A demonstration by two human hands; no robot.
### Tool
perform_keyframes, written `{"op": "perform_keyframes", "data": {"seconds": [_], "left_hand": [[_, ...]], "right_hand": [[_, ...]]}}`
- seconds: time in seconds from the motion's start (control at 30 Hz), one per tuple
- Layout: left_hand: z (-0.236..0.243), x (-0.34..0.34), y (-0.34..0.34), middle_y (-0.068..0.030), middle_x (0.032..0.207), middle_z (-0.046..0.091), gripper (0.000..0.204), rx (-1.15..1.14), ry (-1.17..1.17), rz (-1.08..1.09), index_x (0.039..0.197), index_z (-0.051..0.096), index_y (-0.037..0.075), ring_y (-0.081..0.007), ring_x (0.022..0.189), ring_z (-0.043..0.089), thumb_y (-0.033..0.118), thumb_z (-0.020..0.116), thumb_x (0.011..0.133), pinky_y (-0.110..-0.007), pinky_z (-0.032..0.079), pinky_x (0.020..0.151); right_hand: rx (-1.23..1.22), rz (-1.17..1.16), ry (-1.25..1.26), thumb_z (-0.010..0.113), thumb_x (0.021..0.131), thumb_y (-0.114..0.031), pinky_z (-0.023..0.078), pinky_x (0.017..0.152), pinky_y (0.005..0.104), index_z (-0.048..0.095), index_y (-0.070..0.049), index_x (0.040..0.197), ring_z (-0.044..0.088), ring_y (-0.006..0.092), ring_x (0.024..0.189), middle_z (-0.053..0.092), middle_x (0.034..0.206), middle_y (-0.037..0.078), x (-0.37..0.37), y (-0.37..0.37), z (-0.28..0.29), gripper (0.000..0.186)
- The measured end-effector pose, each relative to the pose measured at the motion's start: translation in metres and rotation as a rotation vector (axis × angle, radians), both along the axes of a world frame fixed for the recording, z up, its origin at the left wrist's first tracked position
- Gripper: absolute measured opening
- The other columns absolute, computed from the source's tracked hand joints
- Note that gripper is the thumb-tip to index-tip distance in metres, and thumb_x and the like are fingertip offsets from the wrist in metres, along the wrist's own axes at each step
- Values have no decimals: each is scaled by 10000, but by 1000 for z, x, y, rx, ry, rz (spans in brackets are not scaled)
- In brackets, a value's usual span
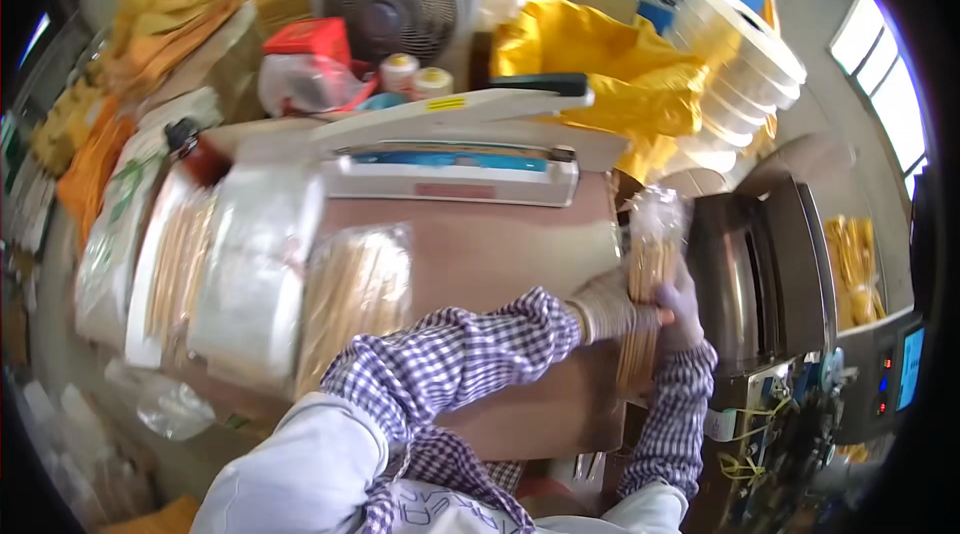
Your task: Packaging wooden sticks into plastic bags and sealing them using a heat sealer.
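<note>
Both hands, in gloves, are at the right edge of the brown work surface, closed on an upright-pointing plastic bag of thin wooden sticks (652,244). My left hand (610,306) grips it from the left, my right hand (678,306) from the right, partly behind the bundle. Another bag of sticks (355,284) lies on the surface (480,254) left of them, beside white plastic sheets (250,264) and an open pack of sticks (175,264). A white bag sealer (450,184) with a raised arm stands at the back.
A metal machine (730,284) with a blue screen (910,367) is at the right. Behind the sealer are yellow sacks (600,54), a grey fan (380,9), a red box (305,42), small jars (432,81) and stacked white spools (745,54).
</note>
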State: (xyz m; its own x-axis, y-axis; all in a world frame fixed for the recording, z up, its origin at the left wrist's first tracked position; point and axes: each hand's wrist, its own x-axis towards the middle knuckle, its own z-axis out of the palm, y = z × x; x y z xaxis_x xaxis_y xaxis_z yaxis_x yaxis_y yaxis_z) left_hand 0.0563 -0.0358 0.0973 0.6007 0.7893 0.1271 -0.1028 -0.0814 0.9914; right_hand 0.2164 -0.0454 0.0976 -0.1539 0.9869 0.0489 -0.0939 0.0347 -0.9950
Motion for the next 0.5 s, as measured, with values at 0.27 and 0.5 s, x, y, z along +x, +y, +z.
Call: {"op": "perform_keyframes", "data": {"seconds": [0.27, 0.5], "left_hand": [[77, -117, -114, -152, 1201, 491, 1065, 523, -270, 96, 1326, 291, 48, -243, 1126, 467, 311, 871, 472, -382, 374, 956], [2, -172, -167, -104, 1170, 510, 785, 267, -146, 29, 1270, 387, 38, -196, 1063, 487, 251, 799, 636, -335, 394, 939]], "right_hand": [[611, 109, 107, 825, 580, -226, 403, 938, 341, 345, -21, 1288, 507, 215, 1068, 519, 1163, 115, -137, -136, 109, 880], [361, -37, -63, 793, 617, -410, 436, 915, 394, 158, -92, 1393, 392, 296, 1200, 269, 1377, 164, -204, -197, 71, 1052]]}}
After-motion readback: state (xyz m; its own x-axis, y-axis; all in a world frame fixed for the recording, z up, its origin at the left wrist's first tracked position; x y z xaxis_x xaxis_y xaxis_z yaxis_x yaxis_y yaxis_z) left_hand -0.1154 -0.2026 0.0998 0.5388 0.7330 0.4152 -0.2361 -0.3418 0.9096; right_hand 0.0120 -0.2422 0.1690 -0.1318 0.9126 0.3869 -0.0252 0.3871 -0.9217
